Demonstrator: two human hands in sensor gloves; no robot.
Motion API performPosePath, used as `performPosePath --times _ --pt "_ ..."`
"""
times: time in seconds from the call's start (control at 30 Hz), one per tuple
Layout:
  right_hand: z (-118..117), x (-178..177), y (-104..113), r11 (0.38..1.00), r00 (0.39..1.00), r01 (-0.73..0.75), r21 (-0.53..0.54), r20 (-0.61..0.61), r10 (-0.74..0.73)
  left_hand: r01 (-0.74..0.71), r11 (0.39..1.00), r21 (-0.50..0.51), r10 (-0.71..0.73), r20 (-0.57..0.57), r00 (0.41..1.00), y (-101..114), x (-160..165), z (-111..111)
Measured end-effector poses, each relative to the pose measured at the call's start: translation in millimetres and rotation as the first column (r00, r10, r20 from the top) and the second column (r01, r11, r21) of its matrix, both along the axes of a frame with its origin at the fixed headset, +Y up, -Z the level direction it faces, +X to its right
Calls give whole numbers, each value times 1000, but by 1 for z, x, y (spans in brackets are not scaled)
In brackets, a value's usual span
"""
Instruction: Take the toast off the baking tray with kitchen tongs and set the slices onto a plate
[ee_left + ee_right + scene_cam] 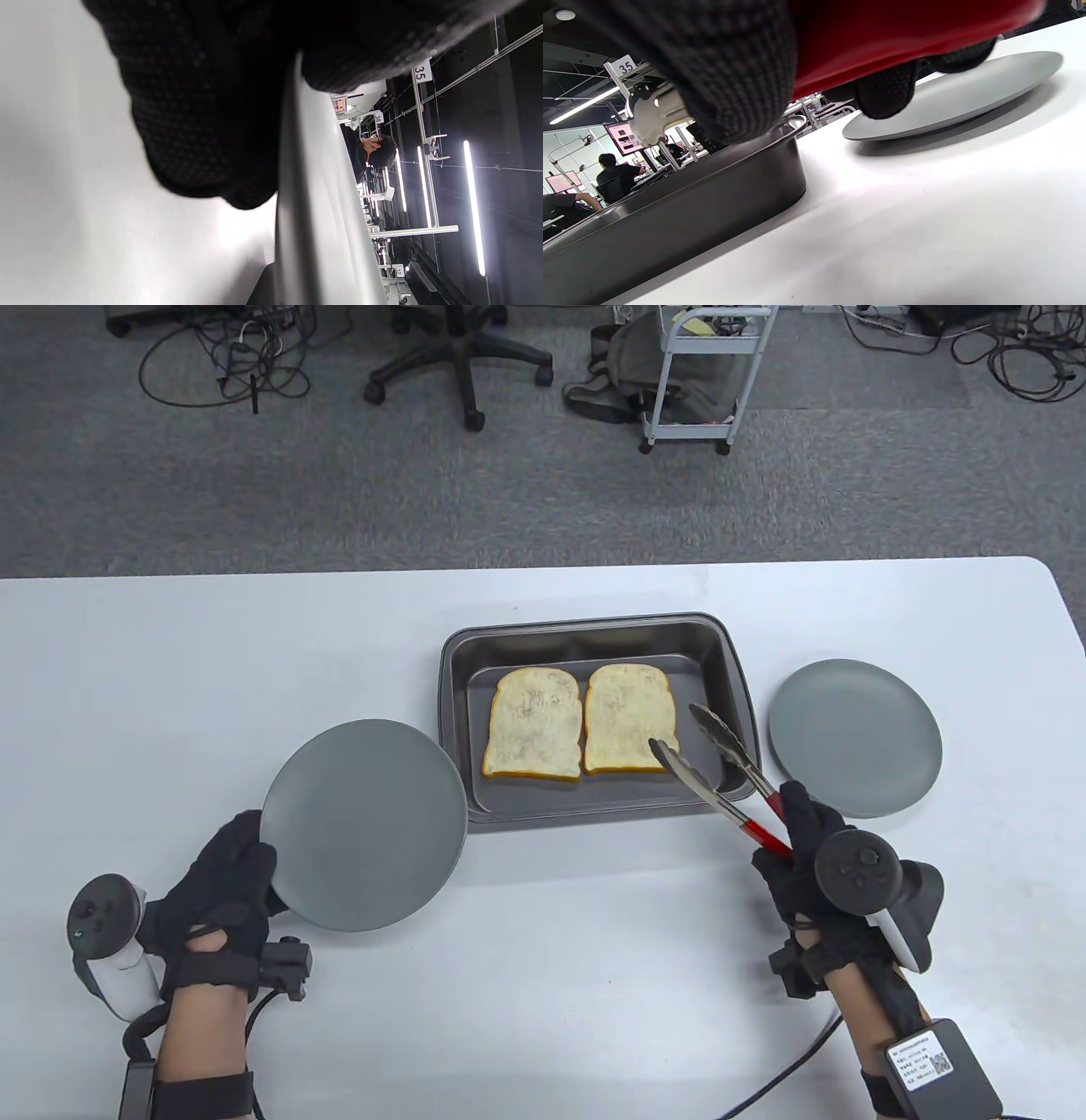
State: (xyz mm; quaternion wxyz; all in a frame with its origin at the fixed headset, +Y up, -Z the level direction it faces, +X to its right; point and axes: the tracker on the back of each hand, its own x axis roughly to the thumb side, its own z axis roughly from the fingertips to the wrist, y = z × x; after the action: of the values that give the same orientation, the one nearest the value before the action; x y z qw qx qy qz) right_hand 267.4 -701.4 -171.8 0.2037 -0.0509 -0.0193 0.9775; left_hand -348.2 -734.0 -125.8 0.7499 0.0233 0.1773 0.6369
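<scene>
Two toast slices lie side by side in the dark baking tray (pixel 458 678), the left slice (pixel 534 723) and the right slice (pixel 630 718). My right hand (pixel 802 848) grips the red handles of the kitchen tongs (pixel 717 763); their metal tips stand apart over the tray's right part, one tip at the right slice's lower right corner. My left hand (pixel 225 869) holds a grey plate (pixel 365 824) by its left rim, raised beside the tray. In the left wrist view the plate's edge (pixel 305 203) runs between my gloved fingers (pixel 203 127). The tongs' red handle (pixel 882 38) fills the top of the right wrist view.
A second grey plate (pixel 855 736) rests on the white table to the right of the tray, also visible as a grey plate (pixel 950 101) in the right wrist view beside the tray wall (pixel 691 212). Beyond the table's far edge are an office chair, cables and a cart on the carpet.
</scene>
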Motion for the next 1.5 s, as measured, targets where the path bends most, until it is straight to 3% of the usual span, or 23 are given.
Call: performPosePath --times 0.47,0.73,0.93,1.23,1.5 --pt "-11 6 19 997 996 76 18 53 -77 5 1000 29 -6 54 999 8 12 -2" --pt "-46 7 46 986 993 71 -149 102 -56 10 999 36 -13 76 997 10 15 -3" --pt "-73 -3 56 963 996 -29 -268 76 51 21 999 33 -23 80 997 10 16 -4" --pt "-95 -25 58 895 978 -180 -409 23 207 26 999 27 -28 85 996 11 16 -5" --pt "-100 -26 51 884 994 -85 -460 21 107 32 999 27 -34 88 996 11 16 -6"
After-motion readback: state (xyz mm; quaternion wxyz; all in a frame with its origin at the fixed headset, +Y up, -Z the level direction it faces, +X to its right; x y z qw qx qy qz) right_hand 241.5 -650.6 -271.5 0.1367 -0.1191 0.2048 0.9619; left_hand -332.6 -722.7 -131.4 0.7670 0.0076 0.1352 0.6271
